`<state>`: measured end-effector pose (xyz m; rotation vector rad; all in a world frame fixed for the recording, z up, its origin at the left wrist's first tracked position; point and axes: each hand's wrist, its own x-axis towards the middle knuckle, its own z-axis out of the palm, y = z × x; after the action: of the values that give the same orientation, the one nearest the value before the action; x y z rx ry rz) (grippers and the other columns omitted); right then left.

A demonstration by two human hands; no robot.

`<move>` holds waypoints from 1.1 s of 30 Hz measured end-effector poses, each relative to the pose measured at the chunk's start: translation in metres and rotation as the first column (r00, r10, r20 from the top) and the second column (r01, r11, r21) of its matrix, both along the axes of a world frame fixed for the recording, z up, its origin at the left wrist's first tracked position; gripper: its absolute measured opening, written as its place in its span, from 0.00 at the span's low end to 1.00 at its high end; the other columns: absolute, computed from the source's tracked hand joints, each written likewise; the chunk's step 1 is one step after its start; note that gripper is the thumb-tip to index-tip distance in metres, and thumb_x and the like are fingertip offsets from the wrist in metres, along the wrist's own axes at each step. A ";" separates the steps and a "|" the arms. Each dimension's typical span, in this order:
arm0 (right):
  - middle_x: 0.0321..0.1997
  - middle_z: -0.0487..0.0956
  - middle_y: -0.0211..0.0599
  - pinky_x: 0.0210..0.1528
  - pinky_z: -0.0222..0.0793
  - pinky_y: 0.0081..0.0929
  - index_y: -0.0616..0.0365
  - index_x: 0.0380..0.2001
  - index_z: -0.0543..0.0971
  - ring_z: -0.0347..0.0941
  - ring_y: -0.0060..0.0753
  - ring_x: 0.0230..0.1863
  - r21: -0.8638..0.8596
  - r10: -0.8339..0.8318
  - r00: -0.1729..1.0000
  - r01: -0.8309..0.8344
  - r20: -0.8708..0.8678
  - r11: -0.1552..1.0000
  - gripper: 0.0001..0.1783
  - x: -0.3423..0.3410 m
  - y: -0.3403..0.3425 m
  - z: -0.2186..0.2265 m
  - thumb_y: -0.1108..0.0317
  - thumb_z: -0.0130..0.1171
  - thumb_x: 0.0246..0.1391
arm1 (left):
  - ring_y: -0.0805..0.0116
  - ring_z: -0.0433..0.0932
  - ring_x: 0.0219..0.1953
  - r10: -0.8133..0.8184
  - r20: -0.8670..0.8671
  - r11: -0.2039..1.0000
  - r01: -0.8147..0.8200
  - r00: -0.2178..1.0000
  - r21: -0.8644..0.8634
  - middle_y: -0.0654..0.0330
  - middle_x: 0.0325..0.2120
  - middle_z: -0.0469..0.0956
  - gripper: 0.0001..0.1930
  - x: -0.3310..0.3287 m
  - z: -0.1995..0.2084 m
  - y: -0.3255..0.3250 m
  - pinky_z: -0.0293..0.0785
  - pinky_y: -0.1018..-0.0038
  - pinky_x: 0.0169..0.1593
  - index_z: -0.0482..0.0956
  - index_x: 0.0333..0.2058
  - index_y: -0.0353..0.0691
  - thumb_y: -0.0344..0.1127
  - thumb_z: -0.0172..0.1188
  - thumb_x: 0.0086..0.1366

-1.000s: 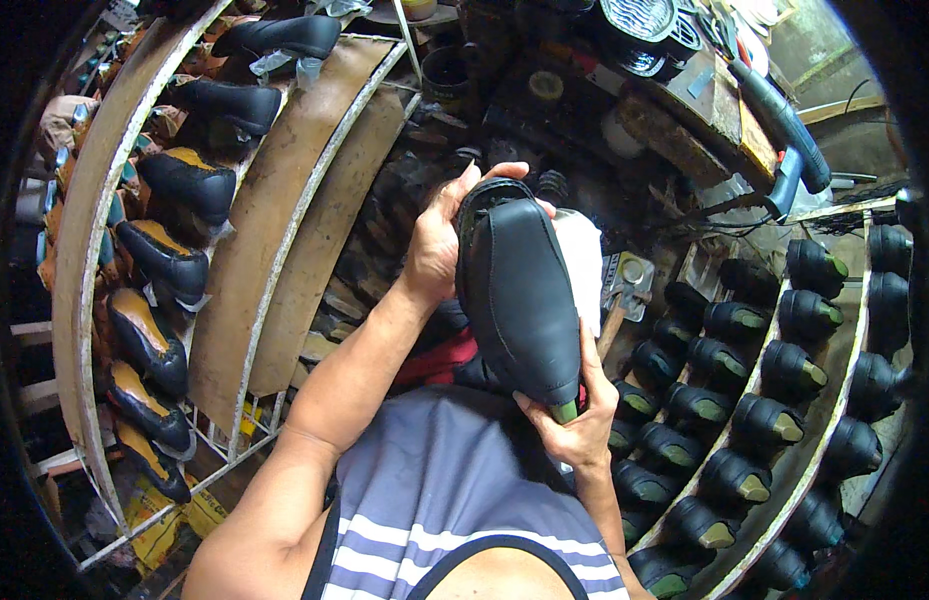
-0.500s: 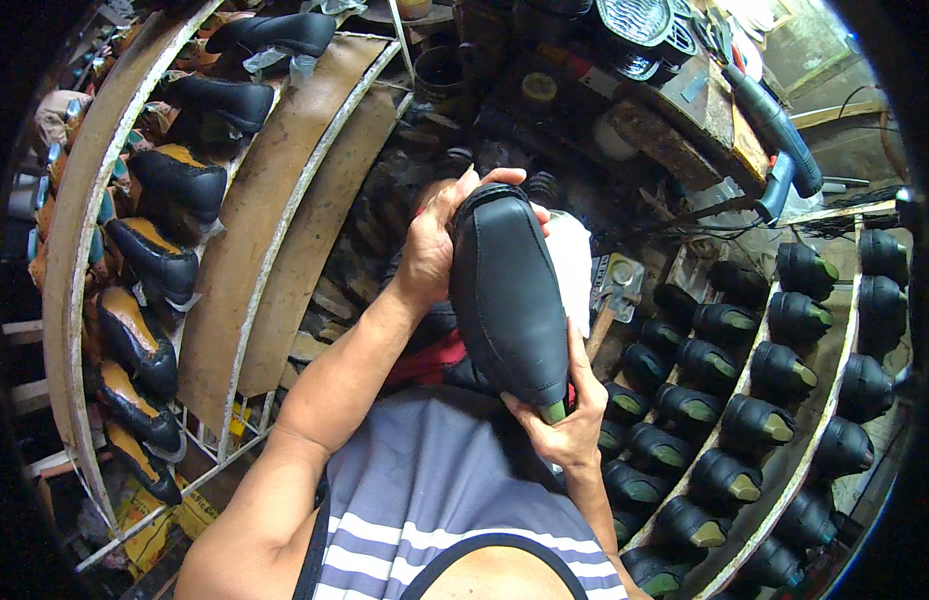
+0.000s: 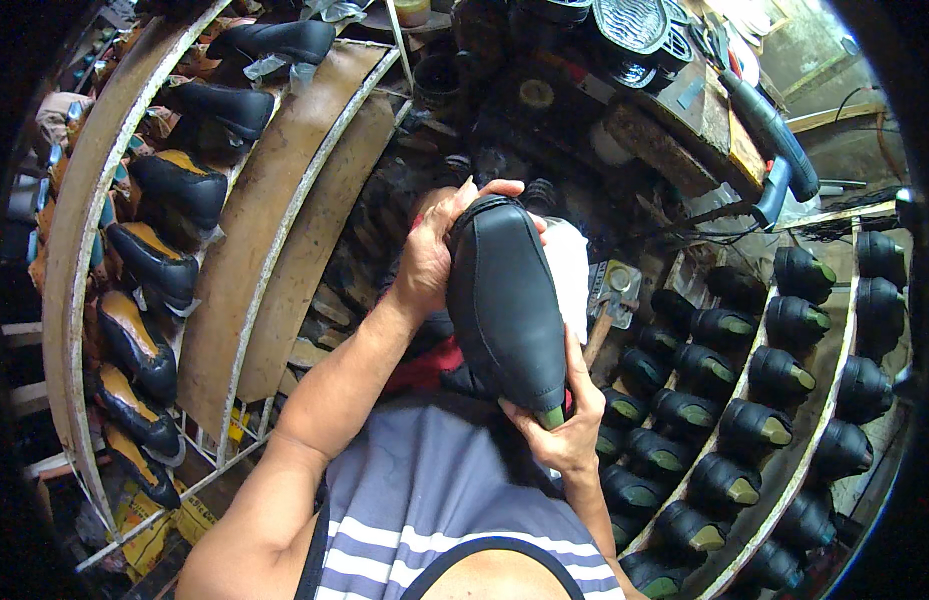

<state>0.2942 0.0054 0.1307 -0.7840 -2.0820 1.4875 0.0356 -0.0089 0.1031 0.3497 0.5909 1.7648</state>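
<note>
In front of my chest I hold a black shoe upper (image 3: 506, 290) stretched over a shoe last, its stitched seam running along the left side. A green end of the last (image 3: 551, 417) pokes out at the bottom. My left hand (image 3: 431, 250) wraps round the far end, fingers curled over its top edge. My right hand (image 3: 564, 415) grips the near end around the green part, with its index finger laid along the side. Beyond the shoe, to the right, lies a white sheet or cloth (image 3: 571, 265), partly hidden behind it.
A rack (image 3: 224, 290) on my left carries several black shoes with tan insides. To my right, shelves (image 3: 749, 405) hold several black uppers on green lasts. At the far right a heat gun-like tool (image 3: 774, 140) lies by a worn wooden bench (image 3: 704, 110). A hammer (image 3: 602, 322) rests beyond my right hand.
The shoe and both hands have shifted very slightly; the shoe's far end sits a little lower. My grip on it is the same.
</note>
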 end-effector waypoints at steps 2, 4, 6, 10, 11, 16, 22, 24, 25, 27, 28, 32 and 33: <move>0.65 0.82 0.57 0.67 0.74 0.34 0.72 0.78 0.59 0.83 0.42 0.62 0.009 -0.007 1.000 0.007 -0.008 1.000 0.59 0.000 0.000 -0.001 0.75 0.79 0.45 | 0.53 0.86 0.55 -0.003 -0.022 1.000 0.003 1.000 0.008 0.41 0.53 0.85 0.35 0.000 -0.001 0.000 0.82 0.56 0.62 0.70 0.68 0.39 0.63 0.38 0.82; 0.63 0.82 0.63 0.64 0.77 0.35 0.74 0.77 0.61 0.85 0.47 0.59 0.034 -0.018 1.000 0.018 -0.012 0.999 0.57 0.001 0.000 -0.001 0.73 0.79 0.45 | 0.53 0.85 0.56 -0.017 -0.012 0.999 0.018 1.000 0.048 0.41 0.55 0.84 0.36 0.000 -0.002 0.000 0.81 0.56 0.63 0.69 0.69 0.39 0.64 0.38 0.82; 0.65 0.82 0.57 0.67 0.74 0.34 0.72 0.78 0.59 0.83 0.42 0.62 0.013 -0.011 1.000 0.011 0.011 1.000 0.59 0.002 -0.001 -0.002 0.75 0.79 0.45 | 0.53 0.85 0.57 -0.029 -0.025 0.998 0.030 0.999 0.055 0.40 0.56 0.83 0.37 0.000 -0.003 0.000 0.81 0.56 0.63 0.68 0.69 0.38 0.65 0.38 0.82; 0.65 0.82 0.54 0.69 0.72 0.33 0.71 0.79 0.58 0.82 0.39 0.63 -0.010 -0.006 1.000 0.007 0.019 1.000 0.60 0.005 -0.002 -0.002 0.75 0.79 0.45 | 0.52 0.84 0.58 -0.034 -0.056 0.996 0.038 0.998 0.075 0.40 0.57 0.82 0.37 0.001 -0.003 -0.001 0.80 0.56 0.64 0.67 0.70 0.38 0.65 0.38 0.82; 0.65 0.82 0.54 0.69 0.72 0.33 0.71 0.79 0.58 0.82 0.39 0.63 0.014 -0.004 1.000 0.004 0.014 1.000 0.60 0.005 -0.002 -0.002 0.75 0.79 0.45 | 0.52 0.84 0.58 -0.034 -0.046 0.995 0.039 0.998 0.095 0.40 0.58 0.82 0.37 0.002 -0.003 -0.001 0.80 0.56 0.64 0.67 0.70 0.38 0.65 0.37 0.82; 0.65 0.82 0.54 0.68 0.73 0.33 0.72 0.79 0.57 0.82 0.39 0.62 -0.031 -0.001 1.000 0.001 0.023 1.000 0.60 0.006 -0.001 -0.001 0.75 0.79 0.46 | 0.51 0.84 0.58 -0.046 -0.053 0.996 0.050 0.998 0.072 0.38 0.57 0.82 0.35 0.003 -0.001 -0.002 0.81 0.56 0.63 0.67 0.70 0.38 0.63 0.38 0.83; 0.63 0.83 0.55 0.67 0.74 0.33 0.72 0.79 0.57 0.83 0.40 0.61 -0.004 0.002 1.000 -0.002 0.028 1.000 0.59 0.005 -0.001 -0.001 0.75 0.79 0.46 | 0.43 0.84 0.56 -0.031 0.028 0.997 0.028 0.999 0.076 0.35 0.54 0.82 0.32 0.006 -0.001 -0.001 0.80 0.49 0.63 0.72 0.67 0.39 0.60 0.42 0.82; 0.63 0.83 0.56 0.66 0.75 0.33 0.73 0.78 0.57 0.84 0.40 0.60 0.033 -0.001 1.000 0.000 0.026 0.999 0.59 0.005 -0.001 -0.002 0.75 0.79 0.46 | 0.39 0.84 0.56 -0.022 0.041 0.998 0.019 0.999 0.063 0.34 0.53 0.82 0.31 0.006 -0.001 -0.001 0.80 0.45 0.63 0.75 0.65 0.40 0.59 0.43 0.82; 0.62 0.83 0.56 0.66 0.75 0.33 0.74 0.78 0.58 0.84 0.41 0.60 0.045 -0.001 1.000 0.000 0.025 0.999 0.59 0.004 -0.001 -0.002 0.75 0.79 0.46 | 0.39 0.84 0.56 -0.021 0.032 0.998 0.019 0.999 0.056 0.34 0.53 0.82 0.31 0.006 -0.001 0.000 0.80 0.45 0.63 0.74 0.66 0.40 0.59 0.42 0.82; 0.62 0.83 0.56 0.66 0.75 0.33 0.75 0.78 0.58 0.84 0.41 0.60 0.052 -0.007 0.999 0.005 0.034 0.999 0.59 0.004 -0.001 -0.003 0.74 0.79 0.46 | 0.42 0.84 0.57 -0.030 0.028 0.999 0.028 0.999 0.046 0.34 0.54 0.82 0.33 0.005 0.000 0.000 0.80 0.48 0.63 0.72 0.68 0.39 0.60 0.43 0.81; 0.62 0.83 0.56 0.65 0.75 0.33 0.75 0.78 0.58 0.84 0.41 0.60 0.055 -0.011 0.999 0.008 0.039 0.998 0.59 0.004 -0.001 -0.003 0.74 0.79 0.46 | 0.45 0.84 0.57 -0.040 0.033 0.998 0.038 0.999 0.042 0.34 0.56 0.82 0.34 0.005 0.000 0.000 0.80 0.51 0.63 0.69 0.70 0.38 0.61 0.45 0.81; 0.61 0.84 0.57 0.64 0.76 0.33 0.75 0.78 0.58 0.85 0.41 0.58 0.088 -0.003 0.999 -0.002 0.052 0.996 0.59 0.003 0.000 -0.001 0.73 0.79 0.46 | 0.46 0.84 0.58 -0.014 -0.006 0.996 0.015 1.000 0.083 0.34 0.57 0.81 0.37 0.005 0.001 0.001 0.81 0.55 0.63 0.66 0.73 0.37 0.61 0.46 0.80; 0.60 0.84 0.57 0.64 0.76 0.33 0.75 0.78 0.58 0.85 0.41 0.58 0.079 -0.002 0.999 -0.002 0.053 0.997 0.59 0.003 0.000 0.000 0.73 0.79 0.46 | 0.46 0.84 0.58 -0.018 0.006 0.995 0.018 1.000 0.094 0.34 0.57 0.81 0.36 0.005 0.002 0.000 0.81 0.55 0.63 0.66 0.73 0.38 0.61 0.45 0.80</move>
<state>0.2969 0.0055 0.1310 -0.8014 -2.1650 1.3896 0.0408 -0.0085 0.1051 0.4124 0.4990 1.7795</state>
